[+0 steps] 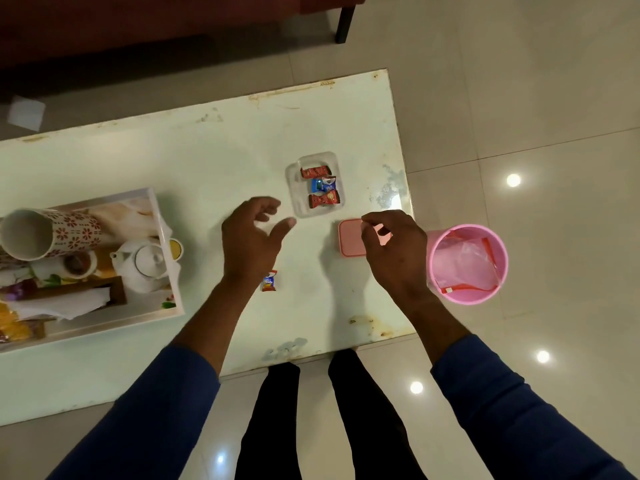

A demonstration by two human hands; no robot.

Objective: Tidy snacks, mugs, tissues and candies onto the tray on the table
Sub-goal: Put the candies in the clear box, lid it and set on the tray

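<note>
A clear plastic box (294, 188) on the table holds three wrapped candies (323, 184), two red and one blue. Another blue and red candy (269, 281) lies loose on the table beside my left wrist. My left hand (251, 237) hovers just left of the box, fingers loosely spread and holding nothing. My right hand (394, 247) hovers over the pink lid (349, 240), its fingers curled with thumb and forefinger close together; nothing shows between them. The tray (162, 216) at the left carries a patterned mug (45, 233), tissues (62, 303) and yellow snack packs (12, 323).
A pale green table (207, 157) has its right edge near the pink lid. A pink bin (467, 263) with a plastic wrapper inside stands on the floor at the right. A sofa and its dark leg (344, 24) are behind the table. My legs are at the near edge.
</note>
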